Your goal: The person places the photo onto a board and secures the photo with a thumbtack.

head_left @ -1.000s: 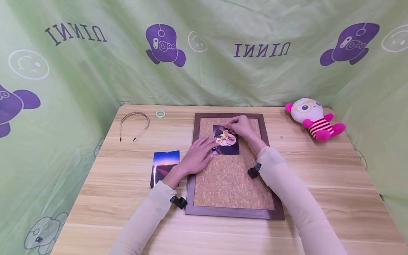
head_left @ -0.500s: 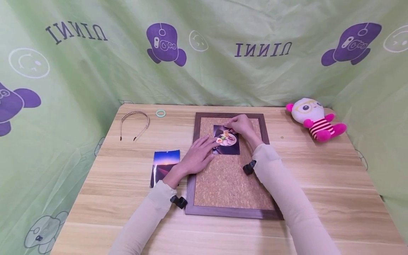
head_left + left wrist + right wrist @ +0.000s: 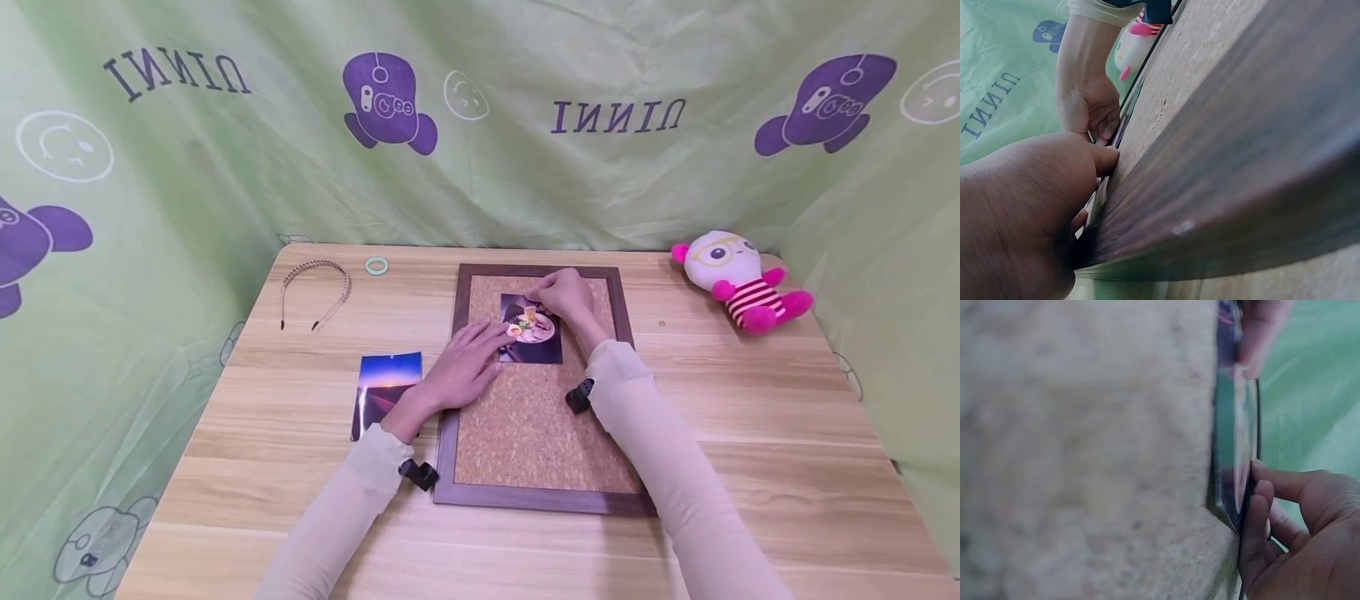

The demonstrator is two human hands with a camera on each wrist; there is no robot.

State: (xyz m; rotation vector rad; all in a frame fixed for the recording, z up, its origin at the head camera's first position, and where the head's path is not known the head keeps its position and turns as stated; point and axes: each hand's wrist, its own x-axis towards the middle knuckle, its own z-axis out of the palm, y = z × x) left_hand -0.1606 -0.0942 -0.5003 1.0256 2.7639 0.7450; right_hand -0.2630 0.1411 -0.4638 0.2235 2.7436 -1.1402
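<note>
A food photo (image 3: 534, 350) lies on a brown-framed cork board (image 3: 525, 425), in its upper part. My left hand (image 3: 467, 367) rests at the photo's left side, fingers stretched out and fingertips pressing its left edge. Near the photo's upper right corner my right hand (image 3: 568, 296) has its fingers curled, with thumb and fingertips pinched together. Whatever small thing sits between them is hidden. In the right wrist view the right hand (image 3: 1304, 531) touches the photo (image 3: 1229, 450), whose near edge lifts slightly from the cork.
A sunset road photo (image 3: 386, 383) lies left of the board, partly under the left wrist. Farther back are a headband (image 3: 318, 267) and a mint-green ring (image 3: 377, 266). A panda plush (image 3: 738, 283) lies at the back right. One tiny round object (image 3: 662, 323) is right of the board.
My right forearm has swung slightly left and inward, while the right fingertips stay at the photo's upper corner. The left hand and the photo keep their places.
</note>
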